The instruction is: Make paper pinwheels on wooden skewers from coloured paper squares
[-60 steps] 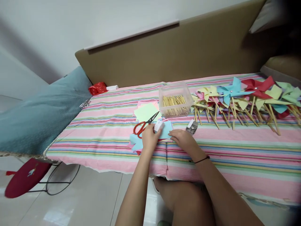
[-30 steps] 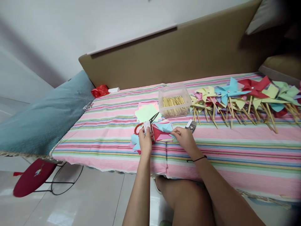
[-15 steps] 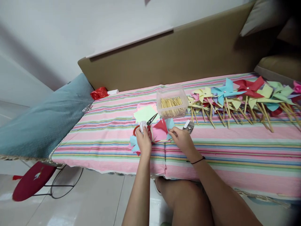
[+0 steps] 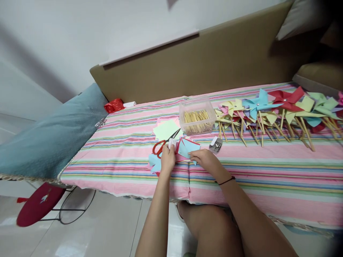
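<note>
My left hand (image 4: 168, 157) is closed around a small white piece with faint print (image 4: 172, 142), which I cannot name. Light blue paper (image 4: 189, 147), cut at the corners, lies over red and pink sheets, and my right hand (image 4: 202, 157) pinches its lower right edge. Orange-handled scissors (image 4: 158, 146) rest to the left of my left hand, blades pointing up and right. Behind them is a stack of pale green paper (image 4: 166, 130). More cut blue paper (image 4: 154, 163) sticks out beside my left wrist.
A clear plastic box (image 4: 197, 126) of short wooden sticks stands behind the papers. A small bag of metal pieces (image 4: 215, 144) lies right of my right hand. Finished paper pinwheels (image 4: 258, 103) pile up on the right. A red plastic bag (image 4: 114, 105) sits at back left.
My left hand has shifted right with the white piece, uncovering more of the scissors' handles. My right hand has come slightly left and down, and the blue paper now lies flatter over the red.
</note>
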### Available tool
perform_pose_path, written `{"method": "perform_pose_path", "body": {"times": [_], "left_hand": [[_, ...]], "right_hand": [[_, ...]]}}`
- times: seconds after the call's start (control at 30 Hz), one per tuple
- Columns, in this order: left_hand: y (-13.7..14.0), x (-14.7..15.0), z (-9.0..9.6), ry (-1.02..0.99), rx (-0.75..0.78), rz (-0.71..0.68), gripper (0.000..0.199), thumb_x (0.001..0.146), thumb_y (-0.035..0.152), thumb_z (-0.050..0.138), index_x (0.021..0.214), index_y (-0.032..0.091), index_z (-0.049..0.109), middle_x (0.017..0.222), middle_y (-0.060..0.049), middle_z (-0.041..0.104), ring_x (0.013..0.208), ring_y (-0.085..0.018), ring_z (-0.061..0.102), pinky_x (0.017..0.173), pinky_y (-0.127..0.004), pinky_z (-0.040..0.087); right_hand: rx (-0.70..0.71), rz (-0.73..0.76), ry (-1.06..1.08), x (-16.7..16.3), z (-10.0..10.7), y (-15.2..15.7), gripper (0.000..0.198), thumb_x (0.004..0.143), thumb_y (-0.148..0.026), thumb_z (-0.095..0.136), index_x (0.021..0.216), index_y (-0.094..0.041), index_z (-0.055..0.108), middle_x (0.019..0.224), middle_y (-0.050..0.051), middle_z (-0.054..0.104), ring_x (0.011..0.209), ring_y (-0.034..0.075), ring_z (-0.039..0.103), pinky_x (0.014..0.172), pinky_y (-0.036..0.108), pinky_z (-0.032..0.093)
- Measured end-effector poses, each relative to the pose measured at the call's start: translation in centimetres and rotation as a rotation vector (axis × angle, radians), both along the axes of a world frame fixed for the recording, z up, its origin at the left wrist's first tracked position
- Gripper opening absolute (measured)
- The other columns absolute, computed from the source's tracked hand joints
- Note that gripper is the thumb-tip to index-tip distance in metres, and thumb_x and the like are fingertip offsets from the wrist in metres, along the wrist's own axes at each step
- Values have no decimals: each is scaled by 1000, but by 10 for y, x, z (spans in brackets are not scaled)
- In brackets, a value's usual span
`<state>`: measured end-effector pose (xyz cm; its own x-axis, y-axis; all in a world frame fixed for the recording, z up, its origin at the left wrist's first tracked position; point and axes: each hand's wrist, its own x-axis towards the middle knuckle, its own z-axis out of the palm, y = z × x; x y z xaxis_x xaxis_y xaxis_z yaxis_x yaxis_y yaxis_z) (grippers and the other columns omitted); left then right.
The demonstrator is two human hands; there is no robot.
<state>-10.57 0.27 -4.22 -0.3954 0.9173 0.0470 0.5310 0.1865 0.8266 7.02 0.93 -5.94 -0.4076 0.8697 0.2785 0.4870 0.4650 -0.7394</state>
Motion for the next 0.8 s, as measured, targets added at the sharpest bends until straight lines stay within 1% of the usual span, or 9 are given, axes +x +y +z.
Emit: {"method": "perform_pose_path", "body": {"times": [0.17,0.27,0.37,0.47,0.57,0.63,0.67,0.73,0.8], "left_hand": [[-5,7,4,237,-106,-92,28,91,37,36,101,17,53,105,-14,64,96,-29,61,79,-40,45],[-4,19,6,368,-90,-165,30,90,39,39,105,17,54,111,-15,62,102,-29,59,86,-42,41],[-1,30,5,464,-71,-231,27,84,38,54,100,17,59,108,-14,63,109,-31,55,96,-44,34],[-5,37,7,512,-52,-244,29,78,29,62,104,15,61,111,-16,61,116,-33,49,99,-46,31],[-28,44,21,477,22,-184,43,82,32,57,121,14,53,128,-18,51,125,-33,40,102,-47,30],[-58,53,34,157,130,-143,40,84,39,55,117,16,55,125,-15,54,123,-29,44,104,-44,31],[-76,59,40,-95,128,-194,38,85,43,52,112,17,57,120,-14,58,118,-27,49,101,-41,35],[-114,72,53,-661,-31,-388,44,85,53,47,104,16,62,112,-14,64,106,-26,59,93,-39,44],[-149,84,64,-1135,-166,-481,60,85,63,37,105,13,63,108,-16,66,99,-27,63,86,-39,48]], "right_hand": [[-30,-89,238,22,17,-7,12,81,-23,61,76,-20,71,87,5,76,85,22,72,75,33,57],[-60,-338,606,45,31,-17,11,73,-29,70,77,-19,71,76,3,75,72,20,72,68,32,59],[-9,-577,813,69,44,-31,13,67,-28,76,75,-19,70,69,0,72,67,18,70,68,31,59],[26,-689,917,86,53,-53,14,67,-28,76,75,-19,70,67,-1,71,66,17,70,71,33,60],[60,-749,892,91,60,-86,13,69,-28,76,77,-20,69,71,-1,71,67,17,69,71,32,59],[98,-736,806,87,65,-113,11,71,-25,74,79,-21,68,80,1,73,74,18,70,72,32,59],[137,-703,741,85,68,-128,9,73,-24,72,81,-22,67,85,2,73,79,20,70,73,33,58],[253,-582,514,81,76,-156,8,78,-19,66,84,-25,66,91,3,73,86,21,69,77,36,57],[448,-372,272,82,83,-180,16,79,-12,62,85,-26,65,93,3,73,89,21,68,80,38,55]]}}
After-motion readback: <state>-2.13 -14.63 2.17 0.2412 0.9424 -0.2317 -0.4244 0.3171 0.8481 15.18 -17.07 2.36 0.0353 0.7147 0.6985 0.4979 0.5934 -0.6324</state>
